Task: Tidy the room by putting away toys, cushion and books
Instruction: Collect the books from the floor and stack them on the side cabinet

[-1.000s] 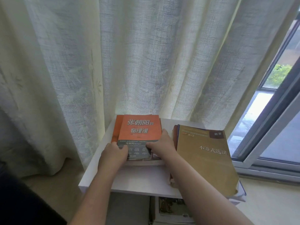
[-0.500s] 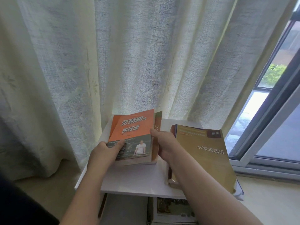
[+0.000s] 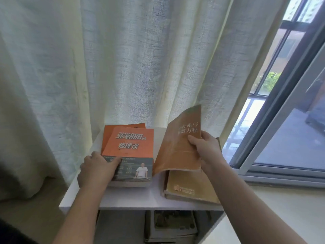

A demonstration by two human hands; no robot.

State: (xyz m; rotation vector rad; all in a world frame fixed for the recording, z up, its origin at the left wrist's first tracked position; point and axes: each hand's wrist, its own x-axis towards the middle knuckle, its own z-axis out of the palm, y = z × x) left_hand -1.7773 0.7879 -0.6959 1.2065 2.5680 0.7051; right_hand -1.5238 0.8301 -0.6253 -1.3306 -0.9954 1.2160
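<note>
An orange book (image 3: 131,144) with white characters lies on top of a second orange book on the left of the white shelf top (image 3: 133,197). My left hand (image 3: 97,169) grips its near left corner, thumb on the cover. My right hand (image 3: 204,149) pinches a thin brown book (image 3: 179,147) and holds it tilted up in the air above a yellow-brown book (image 3: 191,188) that lies on the right of the shelf top.
A pale curtain (image 3: 123,59) hangs right behind the shelf. A window (image 3: 290,103) with a grey frame is at the right. More books (image 3: 173,224) lie in the compartment under the shelf top. A pale sill runs along the right.
My right hand has pulled the thin brown book out from beside the orange book and lifted it to the right, over the yellow-brown book. The orange book has settled flat under my left hand.
</note>
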